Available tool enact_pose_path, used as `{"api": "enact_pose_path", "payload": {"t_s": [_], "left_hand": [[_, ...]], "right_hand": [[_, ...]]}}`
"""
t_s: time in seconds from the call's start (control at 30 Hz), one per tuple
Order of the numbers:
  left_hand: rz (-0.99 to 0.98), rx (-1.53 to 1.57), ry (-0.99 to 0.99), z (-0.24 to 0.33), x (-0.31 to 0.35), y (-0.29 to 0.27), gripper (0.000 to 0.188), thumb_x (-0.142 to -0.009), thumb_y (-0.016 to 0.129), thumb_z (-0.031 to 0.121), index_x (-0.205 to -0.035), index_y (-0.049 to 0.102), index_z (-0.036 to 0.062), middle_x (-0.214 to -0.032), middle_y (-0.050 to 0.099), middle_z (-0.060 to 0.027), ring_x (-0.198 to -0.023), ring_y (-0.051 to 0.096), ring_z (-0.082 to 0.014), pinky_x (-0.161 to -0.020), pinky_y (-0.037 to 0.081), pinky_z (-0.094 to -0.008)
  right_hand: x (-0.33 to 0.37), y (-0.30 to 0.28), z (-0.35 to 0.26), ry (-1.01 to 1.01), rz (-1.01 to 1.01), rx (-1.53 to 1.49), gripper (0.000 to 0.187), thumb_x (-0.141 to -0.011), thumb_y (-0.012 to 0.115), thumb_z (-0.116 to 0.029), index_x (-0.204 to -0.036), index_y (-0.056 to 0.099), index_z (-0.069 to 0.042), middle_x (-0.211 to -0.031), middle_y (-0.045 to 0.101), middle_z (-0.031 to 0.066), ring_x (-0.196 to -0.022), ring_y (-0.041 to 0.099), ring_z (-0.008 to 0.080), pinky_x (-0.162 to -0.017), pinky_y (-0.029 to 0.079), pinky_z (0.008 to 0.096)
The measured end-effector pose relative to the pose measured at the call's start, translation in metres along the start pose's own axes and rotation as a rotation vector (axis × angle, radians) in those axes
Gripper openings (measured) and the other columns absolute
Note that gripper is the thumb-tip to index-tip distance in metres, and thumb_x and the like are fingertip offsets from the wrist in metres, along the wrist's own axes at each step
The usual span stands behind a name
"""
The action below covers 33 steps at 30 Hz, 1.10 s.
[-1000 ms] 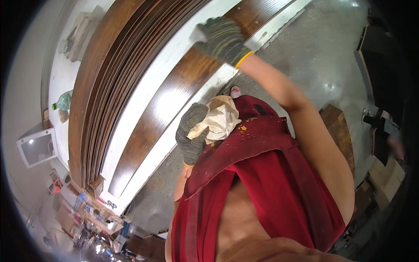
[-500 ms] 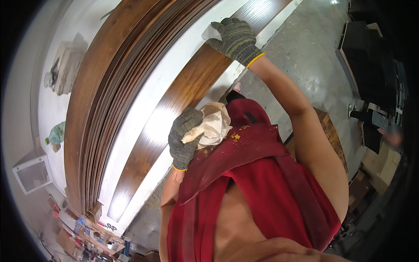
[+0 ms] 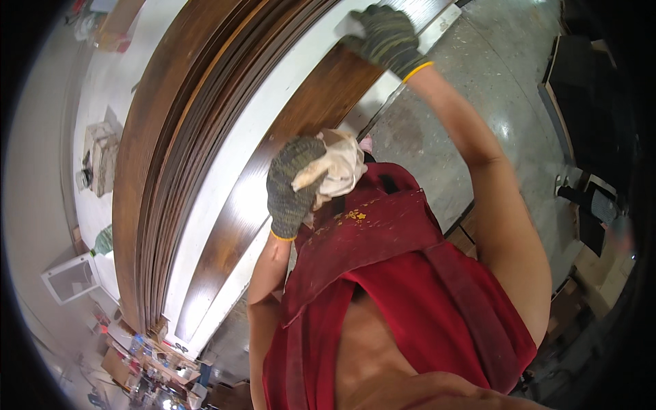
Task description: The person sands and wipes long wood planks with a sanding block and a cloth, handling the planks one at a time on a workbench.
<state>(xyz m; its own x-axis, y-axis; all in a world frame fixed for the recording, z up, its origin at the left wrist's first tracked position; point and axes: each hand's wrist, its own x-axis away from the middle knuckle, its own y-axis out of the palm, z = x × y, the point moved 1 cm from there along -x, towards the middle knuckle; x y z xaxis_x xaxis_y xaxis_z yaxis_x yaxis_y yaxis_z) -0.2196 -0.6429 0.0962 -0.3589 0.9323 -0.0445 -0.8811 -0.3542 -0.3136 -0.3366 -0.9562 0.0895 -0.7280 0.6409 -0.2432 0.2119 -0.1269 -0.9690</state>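
A long dark-brown wood-grain board (image 3: 301, 113) lies on a white work surface in front of me. At its far end my right hand (image 3: 386, 39), in a dark grey-green knitted glove, rests on or just over the board, blurred by motion. Between thumb and fingers it pinches a pale flat piece (image 3: 348, 27), whose kind I cannot make out. Close to my red apron (image 3: 383, 239), my left hand (image 3: 290, 179), gloved alike, is closed round a crumpled off-white cloth (image 3: 343, 167). The cloth hangs beside the board's near edge.
Several brown boards (image 3: 154, 150) stand packed side by side left of the single board. Beyond them are a stained block-shaped object (image 3: 102, 154), a green bottle (image 3: 103, 240) and a white-framed panel (image 3: 70, 279). Scissors (image 3: 180, 347) lie at the near end. Another person (image 3: 601, 205) is at far right.
My right hand has moved farther along the board, up and to the right. The left keeps its hold on the cloth and has risen slightly. The whole view has shifted a little.
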Motion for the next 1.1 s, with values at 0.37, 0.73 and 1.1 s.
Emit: {"api": "enact_pose_path", "payload": {"t_s": [0.37,0.73,1.1], "left_hand": [[-0.065,-0.415,0.176,-0.020,-0.096,0.047,0.034,-0.082,0.072,0.006,-0.116,0.070,0.0052,-0.125,0.065,-0.0104,-0.128,0.053,-0.0286,-0.117,0.028,-0.0433],[-0.247,-0.363,0.290,0.018,-0.207,0.133,0.035,-0.082,0.072,0.011,-0.117,0.068,0.0048,-0.123,0.066,-0.0116,-0.127,0.053,-0.0286,-0.116,0.030,-0.0432],[-0.230,-0.469,0.314,0.016,-0.231,0.165,0.034,-0.079,0.075,0.009,-0.113,0.070,0.0065,-0.119,0.068,-0.0111,-0.124,0.056,-0.0310,-0.114,0.033,-0.0451]], "right_hand": [[-0.053,-0.009,0.154,0.179,0.142,0.052,0.042,-0.076,0.067,-0.045,-0.098,0.070,-0.010,-0.088,0.068,0.0158,-0.085,0.064,0.0339,-0.074,0.050,0.0485],[-0.065,0.000,0.209,0.109,0.115,0.026,0.040,-0.075,0.068,-0.044,-0.092,0.063,-0.009,-0.082,0.064,0.0163,-0.079,0.062,0.0350,-0.070,0.047,0.0478],[-0.131,-0.003,0.363,0.546,0.058,0.297,0.040,-0.080,0.059,-0.047,-0.085,0.077,-0.012,-0.087,0.073,0.0141,-0.080,0.070,0.0317,-0.074,0.054,0.0440]]}}
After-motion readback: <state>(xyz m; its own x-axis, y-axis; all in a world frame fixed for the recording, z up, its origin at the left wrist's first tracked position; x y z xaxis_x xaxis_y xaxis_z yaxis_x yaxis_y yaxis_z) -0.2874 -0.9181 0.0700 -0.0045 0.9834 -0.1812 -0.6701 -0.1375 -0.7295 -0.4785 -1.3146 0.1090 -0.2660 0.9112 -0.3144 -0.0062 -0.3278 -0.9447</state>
